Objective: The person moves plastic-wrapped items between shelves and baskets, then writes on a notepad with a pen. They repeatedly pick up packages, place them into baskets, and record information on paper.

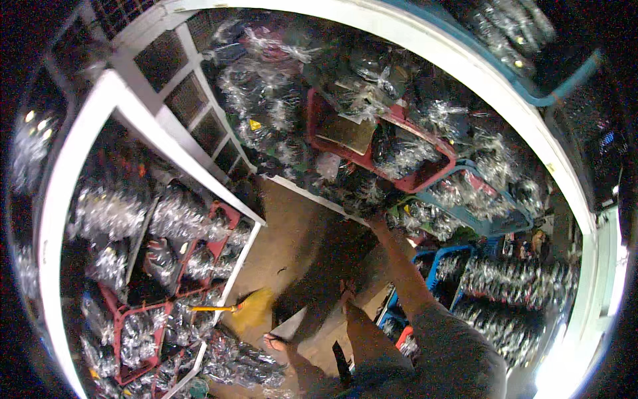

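Note:
My right arm reaches forward over the floor, and my right hand (pixel 377 217) is at the edge of a low white shelf (pixel 319 198). The hand is dark and partly lost among clear-plastic-wrapped goods (pixel 366 187), so its finger positions and any hold are unclear. Just beyond it stands a red plastic basket (pixel 423 182), with a flat brown piece (pixel 349 133) in one part. A blue-grey basket (pixel 498 224) of wrapped goods sits to the right of the red one. My left hand is out of view.
A broom (pixel 254 309) with a yellow handle lies at the left, near my feet on the brown floor (pixel 286 214). White-framed shelving (pixel 184 154) rises at the left. Red baskets (pixel 119 344) hold wrapped goods there. Blue baskets (pixel 438 264) stand beside my right arm.

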Motion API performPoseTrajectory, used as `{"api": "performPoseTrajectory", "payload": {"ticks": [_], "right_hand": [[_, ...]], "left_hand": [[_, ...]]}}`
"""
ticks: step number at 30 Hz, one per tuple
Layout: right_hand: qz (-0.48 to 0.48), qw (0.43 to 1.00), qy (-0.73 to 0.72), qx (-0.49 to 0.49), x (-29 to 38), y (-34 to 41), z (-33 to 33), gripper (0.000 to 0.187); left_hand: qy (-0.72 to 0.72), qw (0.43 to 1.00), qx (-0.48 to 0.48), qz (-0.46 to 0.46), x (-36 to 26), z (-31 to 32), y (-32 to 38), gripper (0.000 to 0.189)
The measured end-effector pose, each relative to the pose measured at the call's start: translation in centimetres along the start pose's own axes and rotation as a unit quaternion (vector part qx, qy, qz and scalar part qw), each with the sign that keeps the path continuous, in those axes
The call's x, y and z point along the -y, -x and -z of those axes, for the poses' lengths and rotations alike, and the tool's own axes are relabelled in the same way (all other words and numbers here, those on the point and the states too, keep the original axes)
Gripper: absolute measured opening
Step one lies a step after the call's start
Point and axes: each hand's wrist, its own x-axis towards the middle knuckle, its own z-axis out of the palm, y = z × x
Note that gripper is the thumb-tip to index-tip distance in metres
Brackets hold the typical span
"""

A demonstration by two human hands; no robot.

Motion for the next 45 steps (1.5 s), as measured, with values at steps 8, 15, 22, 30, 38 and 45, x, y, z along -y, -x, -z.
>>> {"api": "performPoseTrajectory", "payload": {"ticks": [8,15,22,30,38,45], "right_hand": [[0.093,0.961,-0.213,-0.148,6.0,-23.9,5.7,0.038],[0.127,0.928,-0.314,-0.156,7.6,-27.5,7.1,0.043],[0.104,0.982,-0.049,-0.147,8.5,-10.3,7.2,0.052],[0.163,0.983,-0.054,-0.067,14.8,28.5,12.5,0.053],[-0.157,0.943,-0.253,-0.151,19.7,45.7,25.2,0.025],[-0.152,0.803,-0.271,-0.508,19.4,52.9,34.0,0.013]], "left_hand": [[0.147,0.958,0.201,-0.142,-2.1,6.4,4.6,0.027],[0.208,0.919,0.249,-0.226,-1.3,14.8,4.5,0.026],[0.332,0.850,0.258,-0.318,-10.6,16.0,1.8,0.031],[0.447,0.591,0.641,-0.202,-29.0,15.9,3.6,0.063],[0.320,0.452,0.764,-0.331,-38.7,25.6,20.9,0.086],[0.137,0.244,0.921,-0.272,-42.0,36.1,45.1,0.089]]}}
